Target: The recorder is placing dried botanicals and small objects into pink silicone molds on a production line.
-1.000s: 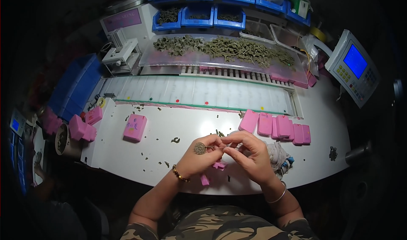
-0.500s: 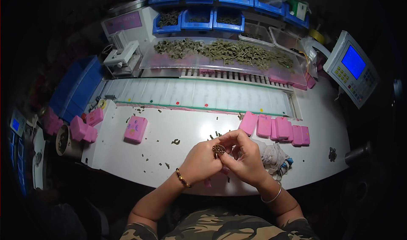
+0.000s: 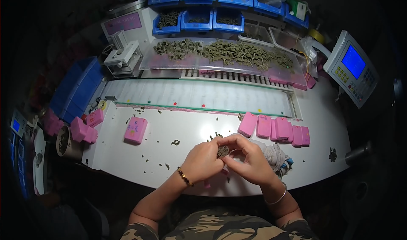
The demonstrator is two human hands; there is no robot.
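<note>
Close together over the front of the white table (image 3: 163, 135), both hands hold one small round brownish-green piece (image 3: 223, 151) with a patterned, openwork-looking face. My left hand (image 3: 201, 161) grips it from the left, fingers curled and mostly hidden. My right hand (image 3: 253, 166) pinches its right side with thumb and fingertips. Small dark green scraps (image 3: 175, 142) lie on the table around the hands, and a bit of pink material (image 3: 207, 184) shows below them. A crumpled grey cloth (image 3: 274, 155) lies just beyond my right hand.
Pink blocks (image 3: 263, 126) line the right; another pink block (image 3: 135, 130) lies left. Behind runs a white belt (image 3: 186, 96) with coloured dots. Beyond it stands a clear tray (image 3: 148, 62) of green ring-like pieces, under blue bins (image 3: 229, 27). A control panel (image 3: 352, 70) rises at right.
The round piece has turned, showing more of its face, and moved slightly right. My right hand has shifted a little right. The belt's coloured dots have moved slightly left.
</note>
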